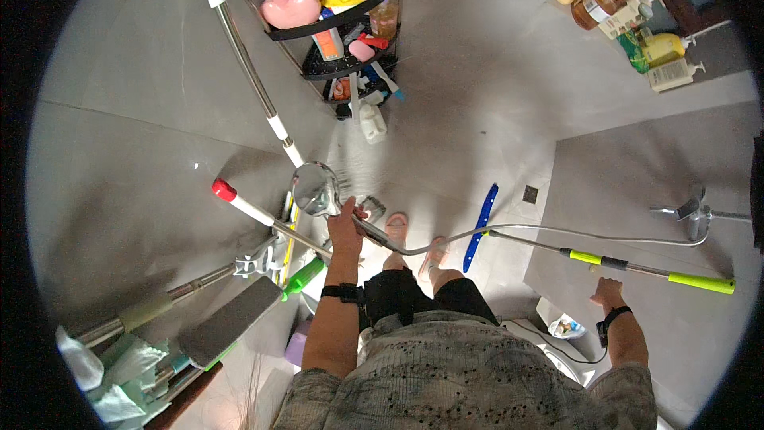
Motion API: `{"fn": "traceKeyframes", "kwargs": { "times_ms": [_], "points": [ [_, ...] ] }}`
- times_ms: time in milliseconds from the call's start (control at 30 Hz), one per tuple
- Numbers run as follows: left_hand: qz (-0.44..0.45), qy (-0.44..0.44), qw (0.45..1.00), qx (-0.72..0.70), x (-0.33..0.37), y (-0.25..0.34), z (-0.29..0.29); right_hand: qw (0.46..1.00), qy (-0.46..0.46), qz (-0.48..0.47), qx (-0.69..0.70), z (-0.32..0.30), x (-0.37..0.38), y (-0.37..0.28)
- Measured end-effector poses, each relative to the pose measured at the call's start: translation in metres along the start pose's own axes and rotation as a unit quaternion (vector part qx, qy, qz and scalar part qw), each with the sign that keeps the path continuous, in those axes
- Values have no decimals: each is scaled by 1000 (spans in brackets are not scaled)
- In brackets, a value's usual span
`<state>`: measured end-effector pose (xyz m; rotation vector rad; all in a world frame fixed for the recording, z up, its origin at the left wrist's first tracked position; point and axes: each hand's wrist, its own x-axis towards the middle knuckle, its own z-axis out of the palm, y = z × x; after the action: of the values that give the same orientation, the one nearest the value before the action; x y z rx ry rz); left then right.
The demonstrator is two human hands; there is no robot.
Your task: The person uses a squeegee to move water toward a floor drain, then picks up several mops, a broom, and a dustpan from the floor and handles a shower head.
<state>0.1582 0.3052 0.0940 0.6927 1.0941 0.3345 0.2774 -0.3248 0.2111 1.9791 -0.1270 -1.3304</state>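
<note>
My left hand [344,231] is wrapped round the handle of a round chrome shower head [316,189], in front of my legs. Fine water streams spread from it over the grey tiles near the corner. A silver shower hose [509,228] runs from the handle across to the chrome tap [694,213] on the right wall. Off to the right, my right hand [609,293] hangs with its fingers curled in and nothing visible in them. Closest to it is the lime-green grip of a long-handled floor brush [589,257] with a blue head.
A black corner shelf [338,20] holds several bottles and cloths, with a white jug [372,123] below. More pump bottles [609,8] line the far right. Poles lean at left, one red-capped [225,189], near a green bottle [304,277]. A drain [531,193] lies right of the brush head.
</note>
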Motion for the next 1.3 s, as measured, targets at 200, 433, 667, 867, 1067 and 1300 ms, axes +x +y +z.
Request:
{"fn": "traceKeyframes", "kwargs": {
  "times_ms": [200, 433, 667, 867, 1067, 1300],
  "points": [
    [60, -52, 996, -33, -9, -26, -18, 945, 316, -70, 54, 44, 29, 20],
    [-25, -20, 997, -75, -37, -63, 12, 980, 187, 8, 68, 16, 24, 50],
    [-36, -120, 992, -15, -68, -80, 40, 906, 420, -31, 36, 36, 47, 67],
    [-109, -113, 981, 112, -80, -70, 46, 936, 349, -15, 47, 4, 36, 83],
    [-70, -155, 985, 40, -96, -68, 66, 937, 346, 45, -29, 38, 93, 101],
    [-30, -207, 977, 31, -111, -54, 65, 925, -189, -150, 292, 123, 92, 85]
  ]
}}
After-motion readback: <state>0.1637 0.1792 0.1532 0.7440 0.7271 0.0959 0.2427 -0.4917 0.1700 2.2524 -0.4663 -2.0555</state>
